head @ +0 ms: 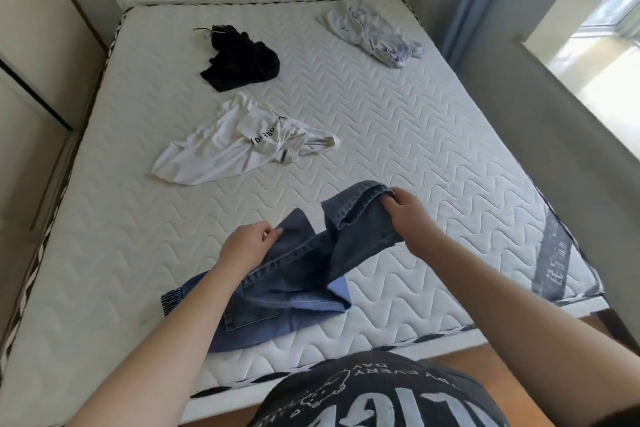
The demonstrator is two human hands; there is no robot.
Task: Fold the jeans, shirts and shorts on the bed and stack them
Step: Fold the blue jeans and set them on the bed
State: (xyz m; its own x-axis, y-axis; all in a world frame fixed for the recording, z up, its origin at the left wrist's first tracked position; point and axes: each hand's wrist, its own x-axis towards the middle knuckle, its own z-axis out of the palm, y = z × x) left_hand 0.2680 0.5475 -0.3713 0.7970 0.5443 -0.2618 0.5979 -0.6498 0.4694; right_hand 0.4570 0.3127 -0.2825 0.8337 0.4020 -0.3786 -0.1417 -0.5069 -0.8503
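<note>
Denim jeans [298, 274] are held in both hands at the near edge of the bed [433, 135].

Both arms are reached forward: one leg is pinched by the left hand [247, 246], the other leg's hem is gripped by the right hand [412, 220]. One pair of jeans is counted, with three crumpled garments beyond: one white shirt [225, 149], one black garment [240, 59], one pale garment [374, 31].
</note>
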